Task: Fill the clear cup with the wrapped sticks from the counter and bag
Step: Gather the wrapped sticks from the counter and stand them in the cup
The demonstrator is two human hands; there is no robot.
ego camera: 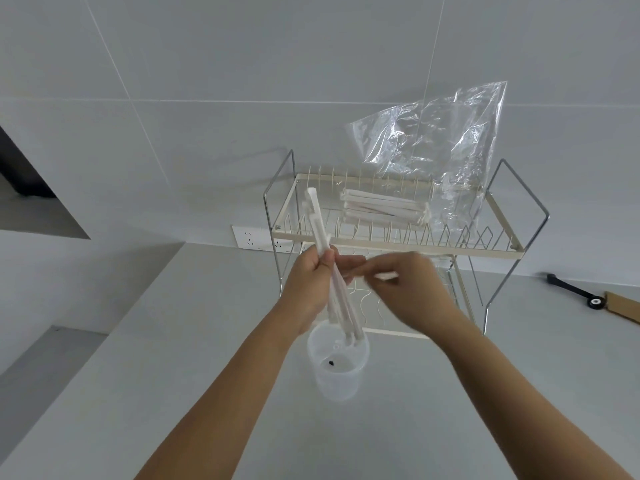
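Observation:
A clear plastic cup (337,370) stands on the grey counter just in front of me. My left hand (310,289) grips a bundle of white wrapped sticks (320,233) held steeply, their lower ends reaching into the cup's mouth. My right hand (403,285) is beside it, fingers pinched on the bundle's middle, somewhat blurred. More wrapped sticks (384,207) lie in a stack on the top shelf of the wire rack. A crumpled clear bag (446,147) stands on that shelf's right part.
The cream wire dish rack (391,242) stands against the tiled wall behind the cup. A wall socket (251,239) is left of it. A black tool (575,289) and a brown box (623,306) lie at the far right. A counter edge drops off at left.

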